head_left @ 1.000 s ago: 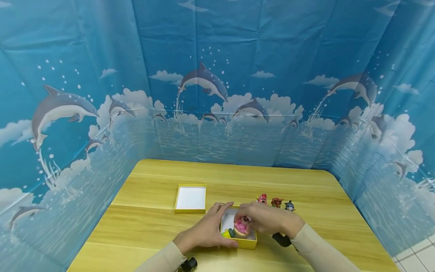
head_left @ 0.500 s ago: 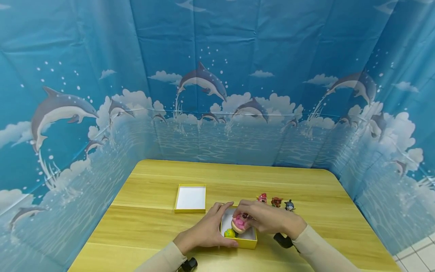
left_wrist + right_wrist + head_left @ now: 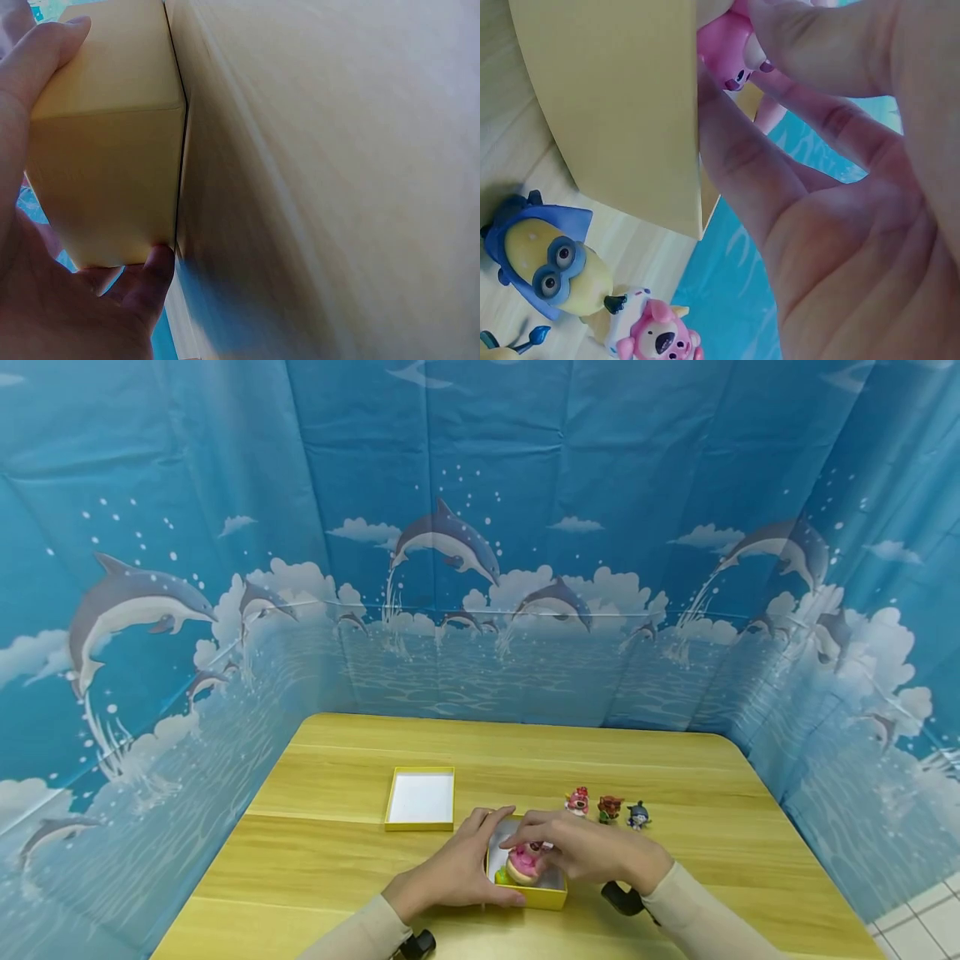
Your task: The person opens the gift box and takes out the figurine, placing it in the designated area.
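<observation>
Pinching pink figurine (image 3: 525,862) in right hand (image 3: 588,843), tilted, cream edge (image 3: 520,877) lower-left, gripping yellow box (image 3: 545,898) in left hand (image 3: 459,867), with yellow-green item (image 3: 502,877) inside

One yellow wood-grain table (image 3: 322,843) bears one open yellow cardboard box (image 3: 542,898) near and one shallow white-lined yellow cardboard lid (image 3: 422,797) farther left. One yellow-green toy (image 3: 502,877) is in the box, one pink toy (image 3: 522,864) at its opening; one pink-and-red toy (image 3: 577,802), one reddish-brown toy (image 3: 610,810) and one grey-blue toy (image 3: 638,816) stand right, making five. One left hand (image 3: 459,866), one right hand (image 3: 588,845).
</observation>
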The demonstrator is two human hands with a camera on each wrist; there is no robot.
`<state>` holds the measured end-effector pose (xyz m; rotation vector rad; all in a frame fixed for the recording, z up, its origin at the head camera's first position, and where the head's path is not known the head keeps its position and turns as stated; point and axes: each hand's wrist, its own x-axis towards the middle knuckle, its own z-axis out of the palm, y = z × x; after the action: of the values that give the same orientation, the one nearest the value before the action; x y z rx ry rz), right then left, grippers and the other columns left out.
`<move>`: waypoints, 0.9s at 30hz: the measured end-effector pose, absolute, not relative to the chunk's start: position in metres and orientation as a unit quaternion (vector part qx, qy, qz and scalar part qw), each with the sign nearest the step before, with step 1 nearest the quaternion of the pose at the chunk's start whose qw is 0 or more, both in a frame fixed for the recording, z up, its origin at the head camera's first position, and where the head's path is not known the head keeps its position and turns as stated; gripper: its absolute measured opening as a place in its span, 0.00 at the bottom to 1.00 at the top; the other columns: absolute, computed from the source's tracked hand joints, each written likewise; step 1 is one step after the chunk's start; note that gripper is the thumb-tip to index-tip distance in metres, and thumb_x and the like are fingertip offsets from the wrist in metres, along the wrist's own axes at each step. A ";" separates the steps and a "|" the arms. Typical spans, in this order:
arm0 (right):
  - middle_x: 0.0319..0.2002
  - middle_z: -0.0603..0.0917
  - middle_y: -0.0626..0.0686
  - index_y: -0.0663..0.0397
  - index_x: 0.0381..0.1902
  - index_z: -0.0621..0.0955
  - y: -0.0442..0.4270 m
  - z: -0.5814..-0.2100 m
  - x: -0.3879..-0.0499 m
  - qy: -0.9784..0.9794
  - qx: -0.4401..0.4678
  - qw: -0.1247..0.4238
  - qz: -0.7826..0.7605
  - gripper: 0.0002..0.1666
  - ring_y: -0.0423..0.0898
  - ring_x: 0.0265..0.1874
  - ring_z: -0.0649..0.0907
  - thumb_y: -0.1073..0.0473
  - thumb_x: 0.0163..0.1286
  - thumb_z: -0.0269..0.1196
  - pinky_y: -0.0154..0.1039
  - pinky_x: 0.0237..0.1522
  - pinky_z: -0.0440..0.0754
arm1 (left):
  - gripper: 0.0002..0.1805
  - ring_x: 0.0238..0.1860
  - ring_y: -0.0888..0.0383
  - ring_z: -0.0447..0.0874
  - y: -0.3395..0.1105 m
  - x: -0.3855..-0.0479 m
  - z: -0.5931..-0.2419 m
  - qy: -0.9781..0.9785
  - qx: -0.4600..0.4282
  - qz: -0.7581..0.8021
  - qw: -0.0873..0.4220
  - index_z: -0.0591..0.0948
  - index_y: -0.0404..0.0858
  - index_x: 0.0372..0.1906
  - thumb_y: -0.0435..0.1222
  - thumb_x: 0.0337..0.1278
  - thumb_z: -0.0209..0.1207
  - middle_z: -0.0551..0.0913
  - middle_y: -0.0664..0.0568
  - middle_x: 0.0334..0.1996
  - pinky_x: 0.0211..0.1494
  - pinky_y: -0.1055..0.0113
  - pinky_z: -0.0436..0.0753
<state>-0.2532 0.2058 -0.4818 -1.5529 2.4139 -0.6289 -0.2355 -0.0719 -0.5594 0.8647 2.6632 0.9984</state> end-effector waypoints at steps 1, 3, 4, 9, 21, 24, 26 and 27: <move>0.66 0.90 0.47 0.48 0.76 0.87 0.205 -0.482 -0.253 0.814 -0.531 0.101 -0.213 0.30 0.34 0.57 0.88 0.75 0.83 0.68 0.34 0.59 0.93 | 0.71 0.69 0.62 0.75 -0.072 -0.235 -0.560 0.893 0.290 0.335 0.085 0.54 0.56 0.98 0.73 0.58 0.80 0.71 0.53 0.78 0.75 0.57 0.86; 0.65 0.90 0.46 0.46 0.76 0.88 0.205 -0.483 -0.253 0.810 -0.537 0.097 -0.214 0.30 0.34 0.57 0.88 0.75 0.84 0.68 0.35 0.59 0.93 | 0.71 0.70 0.61 0.75 -0.072 -0.235 -0.560 0.893 0.290 0.334 0.084 0.54 0.56 0.98 0.73 0.58 0.80 0.71 0.53 0.78 0.76 0.56 0.86; 0.64 0.90 0.45 0.45 0.76 0.88 0.205 -0.484 -0.253 0.809 -0.538 0.097 -0.215 0.30 0.34 0.57 0.88 0.75 0.84 0.67 0.35 0.60 0.93 | 0.71 0.70 0.61 0.75 -0.072 -0.235 -0.561 0.893 0.290 0.335 0.084 0.54 0.56 0.98 0.73 0.58 0.79 0.71 0.53 0.78 0.76 0.56 0.86; 0.64 0.89 0.44 0.41 0.74 0.89 0.204 -0.484 -0.252 0.809 -0.540 0.096 -0.213 0.30 0.36 0.60 0.88 0.74 0.85 0.66 0.40 0.63 0.94 | 0.71 0.67 0.62 0.74 -0.073 -0.234 -0.562 0.892 0.291 0.337 0.082 0.54 0.56 0.98 0.73 0.59 0.79 0.71 0.53 0.78 0.71 0.60 0.85; 0.65 0.87 0.43 0.38 0.72 0.88 0.197 -0.486 -0.253 0.801 -0.517 0.155 -0.260 0.32 0.32 0.50 0.82 0.77 0.85 0.62 0.31 0.53 0.88 | 0.72 0.68 0.62 0.74 -0.072 -0.234 -0.563 0.893 0.295 0.333 0.075 0.54 0.54 0.98 0.73 0.58 0.79 0.70 0.53 0.79 0.71 0.60 0.85; 0.64 0.85 0.43 0.36 0.69 0.89 0.197 -0.484 -0.251 0.807 -0.494 0.174 -0.272 0.25 0.32 0.47 0.81 0.69 0.88 0.62 0.31 0.51 0.87 | 0.72 0.67 0.62 0.74 -0.072 -0.234 -0.563 0.893 0.294 0.333 0.074 0.54 0.54 0.98 0.73 0.58 0.79 0.71 0.53 0.79 0.71 0.60 0.85; 0.64 0.85 0.43 0.35 0.66 0.90 0.196 -0.483 -0.250 0.812 -0.478 0.183 -0.280 0.18 0.32 0.48 0.82 0.62 0.91 0.63 0.33 0.53 0.89 | 0.72 0.66 0.62 0.74 -0.072 -0.234 -0.563 0.893 0.294 0.334 0.073 0.54 0.54 0.98 0.73 0.58 0.80 0.71 0.53 0.78 0.70 0.61 0.85; 0.64 0.84 0.43 0.35 0.64 0.90 0.196 -0.483 -0.250 0.814 -0.471 0.186 -0.284 0.15 0.33 0.48 0.83 0.59 0.91 0.64 0.34 0.54 0.90 | 0.72 0.65 0.62 0.74 -0.072 -0.234 -0.563 0.893 0.293 0.334 0.073 0.54 0.54 0.98 0.73 0.58 0.80 0.71 0.53 0.78 0.69 0.62 0.85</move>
<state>-0.2501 0.1962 -0.4834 -1.3259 2.2935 -0.7988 -0.2339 -0.0720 -0.5634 0.8812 2.6823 1.0018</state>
